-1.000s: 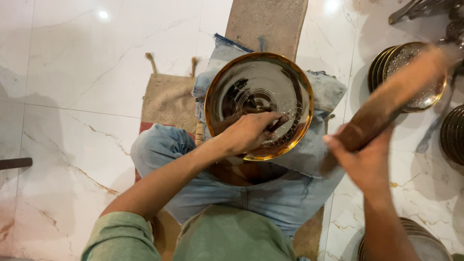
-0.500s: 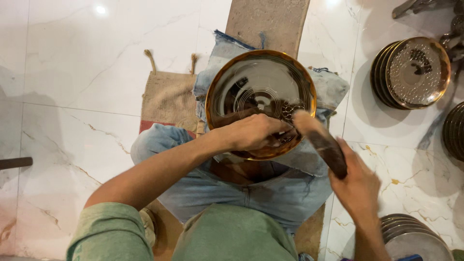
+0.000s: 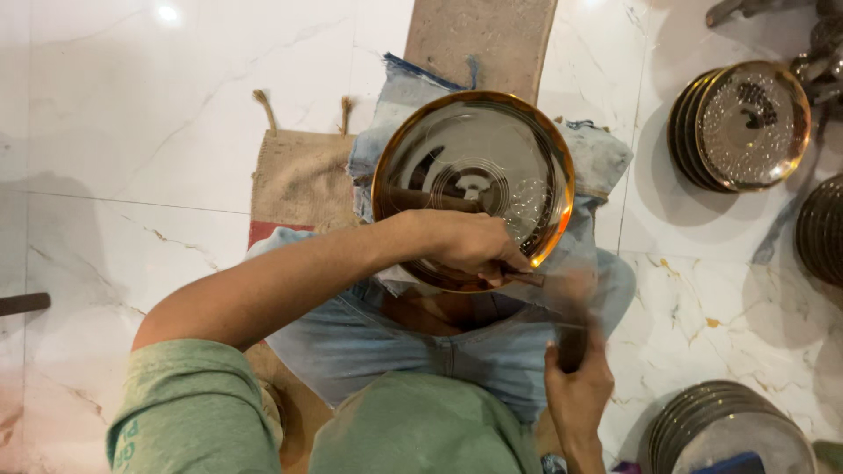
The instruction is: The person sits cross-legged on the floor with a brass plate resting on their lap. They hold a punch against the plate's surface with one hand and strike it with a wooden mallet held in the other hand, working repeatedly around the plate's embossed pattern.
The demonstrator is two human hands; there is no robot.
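A white marble floor (image 3: 158, 132) with faint veins carries everything. On it lie a burlap sack (image 3: 303, 180), a worn wooden board (image 3: 481, 39), and stacks of brass plates (image 3: 742, 127) at the right, with another plate stack (image 3: 729, 430) lower right.

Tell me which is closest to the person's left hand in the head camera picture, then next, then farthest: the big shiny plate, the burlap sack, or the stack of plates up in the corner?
1. Big shiny plate: under the left hand, touching.
2. Burlap sack: on the floor, picture left.
3. Stack of plates: upper right corner, farthest.
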